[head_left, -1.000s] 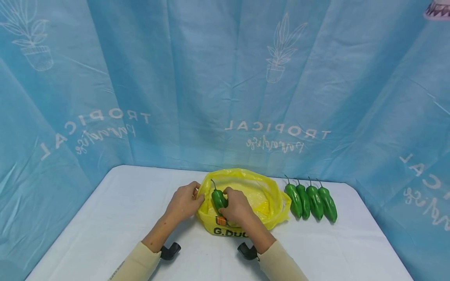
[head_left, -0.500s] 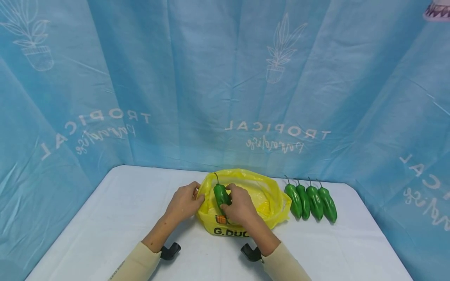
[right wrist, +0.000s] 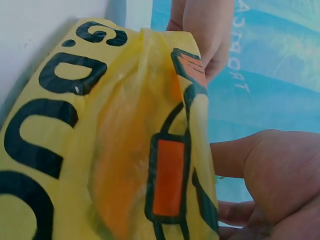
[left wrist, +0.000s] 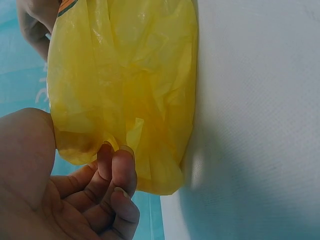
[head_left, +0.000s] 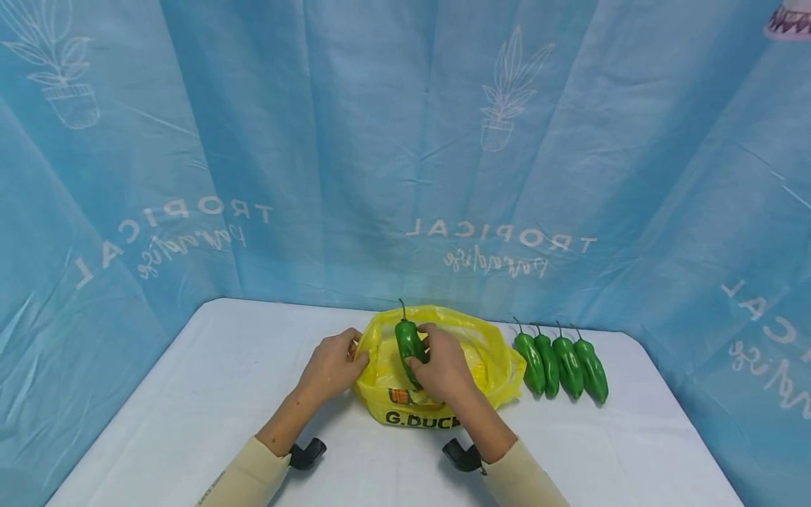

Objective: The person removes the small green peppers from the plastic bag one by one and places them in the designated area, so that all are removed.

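A yellow plastic bag point(head_left: 465, 327) with "G.DUCK" print stands with its mouth spread on the table. My left hand point(head_left: 332, 362) pinches the bag's left rim; in the left wrist view, that hand's curled fingers point(left wrist: 120, 165) touch the bag's side. In my right hand point(head_left: 443, 362) is a green chili pepper point(head_left: 408, 341), stem up, over the bag's mouth. The right wrist view has the bag's printed front point(right wrist: 140, 130) covering most of that hand's fingers and nearly all the pepper.
Several green chili peppers point(head_left: 560, 362) lie in a row on the white table point(head_left: 241, 373), right of the bag. A blue printed curtain point(head_left: 367, 155) hangs behind the table and along both sides.
My right hand has raised the pepper higher out of the bag's mouth and shifted it to the right. The left hand keeps its place on the rim.
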The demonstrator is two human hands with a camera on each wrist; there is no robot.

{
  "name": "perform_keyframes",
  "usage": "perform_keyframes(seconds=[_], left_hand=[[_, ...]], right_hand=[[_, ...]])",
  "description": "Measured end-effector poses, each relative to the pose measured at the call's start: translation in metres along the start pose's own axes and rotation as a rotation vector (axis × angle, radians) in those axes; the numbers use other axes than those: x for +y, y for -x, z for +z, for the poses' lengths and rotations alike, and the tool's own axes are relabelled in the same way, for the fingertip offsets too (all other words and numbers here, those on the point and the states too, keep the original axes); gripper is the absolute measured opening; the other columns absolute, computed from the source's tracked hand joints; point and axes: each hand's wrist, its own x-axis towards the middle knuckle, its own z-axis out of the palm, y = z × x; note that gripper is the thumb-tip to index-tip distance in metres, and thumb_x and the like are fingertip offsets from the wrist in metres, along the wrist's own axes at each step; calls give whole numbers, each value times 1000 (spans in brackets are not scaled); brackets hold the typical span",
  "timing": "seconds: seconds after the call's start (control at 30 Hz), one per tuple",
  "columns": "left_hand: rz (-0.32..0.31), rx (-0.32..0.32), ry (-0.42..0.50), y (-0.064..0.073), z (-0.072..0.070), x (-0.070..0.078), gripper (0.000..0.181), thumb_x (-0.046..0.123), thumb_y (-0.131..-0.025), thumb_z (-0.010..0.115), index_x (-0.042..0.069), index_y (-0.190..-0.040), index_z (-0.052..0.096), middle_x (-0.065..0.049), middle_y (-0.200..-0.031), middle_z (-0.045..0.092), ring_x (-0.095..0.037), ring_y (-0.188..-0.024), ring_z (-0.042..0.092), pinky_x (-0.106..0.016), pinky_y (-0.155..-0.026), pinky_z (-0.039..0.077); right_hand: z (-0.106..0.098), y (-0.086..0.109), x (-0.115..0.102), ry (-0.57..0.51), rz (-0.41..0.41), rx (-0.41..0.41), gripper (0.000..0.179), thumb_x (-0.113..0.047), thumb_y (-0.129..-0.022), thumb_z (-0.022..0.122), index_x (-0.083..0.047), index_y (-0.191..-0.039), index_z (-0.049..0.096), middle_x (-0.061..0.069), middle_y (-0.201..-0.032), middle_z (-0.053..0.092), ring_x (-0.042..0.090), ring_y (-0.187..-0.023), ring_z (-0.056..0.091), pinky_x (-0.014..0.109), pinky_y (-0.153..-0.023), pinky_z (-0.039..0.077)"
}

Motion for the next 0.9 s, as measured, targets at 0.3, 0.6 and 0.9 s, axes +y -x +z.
perform_keyframes(seconds=[0.3, 0.6, 0.9], left_hand=[[-8, -4, 1, 1, 0, 0, 32, 18, -97, 68, 0, -124, 68, -1, -74, 58, -15, -62, 54, -30, -56, 47], [6, 0, -3, 1, -1, 1, 33, 18, -97, 68, -1, -124, 68, -1, -75, 58, -15, -62, 53, -30, -57, 47], [5, -2, -2, 1, 0, 0, 34, 18, -97, 67, 0, -125, 68, -1, -76, 59, -15, -63, 54, -30, -58, 48]], right_hand=[[-10, 3, 2, -8, -20, 51, 59, -16, -94, 82, -4, -145, 57, 8, -104, 68, 20, -87, 68, 36, -71, 60], [-20, 10, 9, -19, -55, 105, 55, -17, -94, 81, -5, -143, 60, 7, -104, 68, 18, -85, 67, 36, -71, 60], [-30, 17, 17, -47, -84, 182, 51, -15, -93, 82, -5, -139, 63, 7, -103, 69, 17, -83, 67, 37, -73, 60]])
